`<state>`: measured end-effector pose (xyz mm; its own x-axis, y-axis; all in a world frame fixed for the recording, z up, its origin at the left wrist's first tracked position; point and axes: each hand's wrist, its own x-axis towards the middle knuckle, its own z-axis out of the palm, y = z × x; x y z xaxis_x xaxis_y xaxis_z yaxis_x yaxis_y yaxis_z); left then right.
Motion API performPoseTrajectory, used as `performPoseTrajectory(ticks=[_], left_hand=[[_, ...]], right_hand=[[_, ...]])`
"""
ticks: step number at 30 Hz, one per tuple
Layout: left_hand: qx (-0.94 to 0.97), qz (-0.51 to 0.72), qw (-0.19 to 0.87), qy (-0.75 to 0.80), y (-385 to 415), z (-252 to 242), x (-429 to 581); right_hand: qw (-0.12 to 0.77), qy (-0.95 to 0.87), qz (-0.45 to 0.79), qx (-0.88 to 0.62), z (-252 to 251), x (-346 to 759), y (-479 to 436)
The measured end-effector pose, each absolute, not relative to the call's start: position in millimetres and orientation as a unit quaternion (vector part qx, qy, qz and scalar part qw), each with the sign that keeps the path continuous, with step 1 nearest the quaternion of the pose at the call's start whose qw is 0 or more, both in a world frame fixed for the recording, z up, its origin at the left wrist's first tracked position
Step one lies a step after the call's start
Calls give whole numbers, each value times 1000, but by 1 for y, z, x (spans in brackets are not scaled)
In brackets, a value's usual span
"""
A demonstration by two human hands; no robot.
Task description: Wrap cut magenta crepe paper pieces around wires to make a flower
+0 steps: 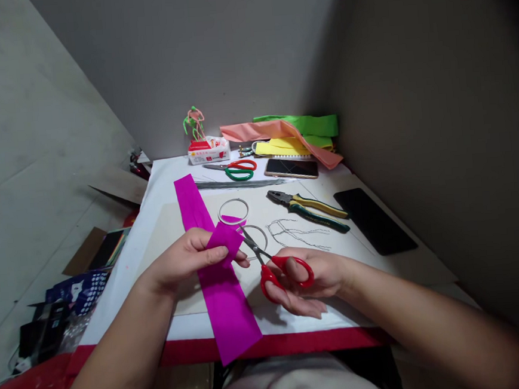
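Diagonally, scissors (260, 254); leftward toward paper (225, 302)

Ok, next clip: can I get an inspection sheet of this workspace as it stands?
Surface: white table with a red front edge, and a beige mat under the work.
Job's things: magenta paper strip lying over the mat and past the front edge; folded magenta piece; red scissors, blades at that piece.
Clutter: pliers, second scissors, phone, dark slab, wire rings, bent wire, coloured paper stack, small box.
Hands: left hand pinches the folded magenta piece; right hand holds the red scissors by the handles.
Cables: nothing seen.
Surroundings: grey walls behind and right; cardboard and bags on the floor at left.
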<state>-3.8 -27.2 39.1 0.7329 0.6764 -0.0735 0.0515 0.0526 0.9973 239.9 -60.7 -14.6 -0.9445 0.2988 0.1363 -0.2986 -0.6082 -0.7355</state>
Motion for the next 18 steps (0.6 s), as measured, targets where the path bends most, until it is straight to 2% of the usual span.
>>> performPoseTrajectory(ticks=[10,18], left_hand=[[632,245,669,304,-27,38,-5],[637,232,671,301,-30,42,-5]], right_hand=[[168,-456,870,-76,-6,243,-62],[141,-475,865,-81,-6,245,-61]])
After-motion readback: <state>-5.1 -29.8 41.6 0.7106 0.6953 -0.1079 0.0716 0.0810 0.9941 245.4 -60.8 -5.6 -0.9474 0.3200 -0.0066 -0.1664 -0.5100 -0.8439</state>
